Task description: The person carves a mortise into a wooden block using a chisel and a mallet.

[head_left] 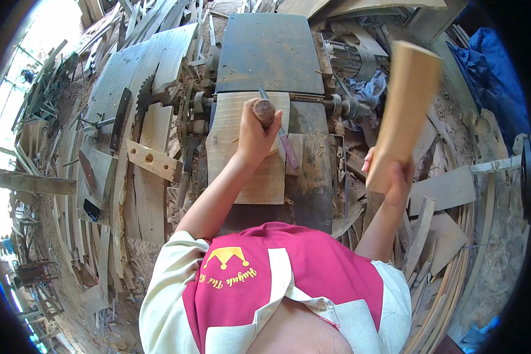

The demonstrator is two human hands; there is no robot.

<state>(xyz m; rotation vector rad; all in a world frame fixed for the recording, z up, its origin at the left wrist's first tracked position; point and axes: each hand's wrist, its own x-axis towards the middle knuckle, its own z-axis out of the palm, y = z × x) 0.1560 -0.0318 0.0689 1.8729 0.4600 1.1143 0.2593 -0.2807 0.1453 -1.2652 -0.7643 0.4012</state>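
Observation:
My left hand (257,133) is wrapped round a dark wooden handle (264,112), seen end-on, over a pale rippled wooden board (246,183) on the machine bed. A metal tool with a pinkish handle (288,148) lies slanted beside that hand, near a small wood piece (294,166). Whatever is below the gripped handle is hidden. Raised at the right, my right hand (395,177) grips a long, thick pale wood block (408,103) by its lower end; the block is slightly blurred.
A metal plate (268,50) tops the machine, with a motor (351,59) at its right. At the left are a circular blade (143,100) and a plank with holes (150,159). Loose offcuts (436,242) crowd both sides. A blue tarp (481,76) lies at the upper right.

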